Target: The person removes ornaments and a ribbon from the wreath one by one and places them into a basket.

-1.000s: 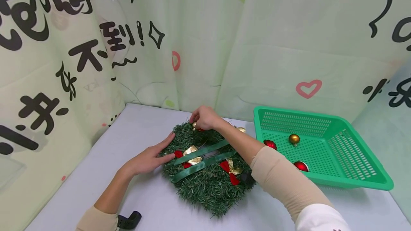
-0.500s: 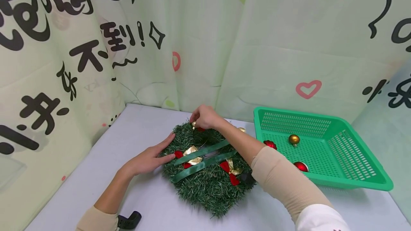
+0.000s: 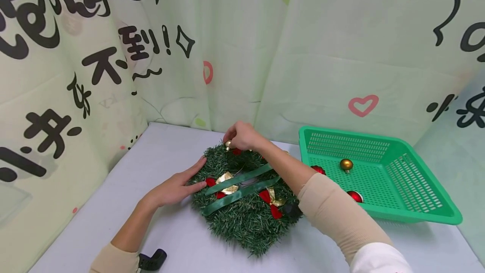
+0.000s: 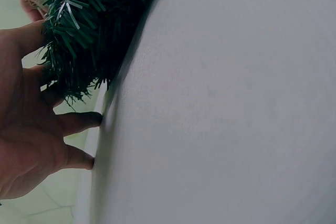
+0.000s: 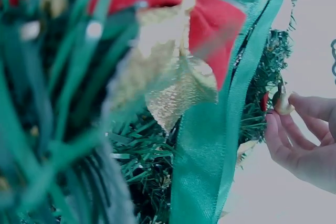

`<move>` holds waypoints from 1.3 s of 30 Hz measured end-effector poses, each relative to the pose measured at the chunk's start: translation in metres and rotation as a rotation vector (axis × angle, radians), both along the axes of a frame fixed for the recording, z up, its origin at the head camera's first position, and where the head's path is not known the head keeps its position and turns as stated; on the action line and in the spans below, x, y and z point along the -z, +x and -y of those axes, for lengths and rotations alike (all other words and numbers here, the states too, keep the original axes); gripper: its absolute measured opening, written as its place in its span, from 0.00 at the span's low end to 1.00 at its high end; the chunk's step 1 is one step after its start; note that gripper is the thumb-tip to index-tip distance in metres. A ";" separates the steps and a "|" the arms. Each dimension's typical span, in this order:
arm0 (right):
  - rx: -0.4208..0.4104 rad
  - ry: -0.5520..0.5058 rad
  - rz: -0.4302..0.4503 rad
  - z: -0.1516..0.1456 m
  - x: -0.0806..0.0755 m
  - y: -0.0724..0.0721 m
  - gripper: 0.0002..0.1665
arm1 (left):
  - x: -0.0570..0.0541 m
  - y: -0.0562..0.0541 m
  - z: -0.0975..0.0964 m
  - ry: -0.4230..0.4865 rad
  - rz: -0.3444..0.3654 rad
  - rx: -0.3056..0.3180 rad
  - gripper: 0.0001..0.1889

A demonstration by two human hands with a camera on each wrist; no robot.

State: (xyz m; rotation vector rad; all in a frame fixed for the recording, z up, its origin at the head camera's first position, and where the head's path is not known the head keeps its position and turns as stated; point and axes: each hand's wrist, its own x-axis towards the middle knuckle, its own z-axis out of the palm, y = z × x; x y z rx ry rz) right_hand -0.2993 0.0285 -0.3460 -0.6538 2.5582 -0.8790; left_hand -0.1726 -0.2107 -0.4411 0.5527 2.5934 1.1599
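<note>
A green artificial wreath lies on the table, dressed with red-and-gold bows and two green ribbon strips. At its far edge my right hand pinches a small gold ball ornament between thumb and fingers, right over the greenery. My left hand rests against the wreath's left side, fingers spread and fairly straight. The left wrist view shows that hand below the bristly wreath edge, its lower fingers reaching the tabletop. Part of the wreath's far right side is hidden by my right forearm.
A green plastic basket stands to the right, holding a gold ball, a red ball and a dark red ornament. A white table lies beneath, with a printed curtain behind it.
My right hand has risen very slightly at the wreath's far edge, and the gold ball ornament has shifted up with it. My left hand stays where it was.
</note>
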 end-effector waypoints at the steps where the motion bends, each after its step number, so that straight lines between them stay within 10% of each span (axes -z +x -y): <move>1: 0.000 -0.005 0.002 -0.001 -0.001 0.000 0.10 | 0.000 0.000 0.000 -0.001 -0.001 0.001 0.42; 39: 0.044 -0.122 0.157 -0.033 -0.026 0.013 0.21 | 0.000 0.001 -0.001 -0.011 -0.006 -0.005 0.42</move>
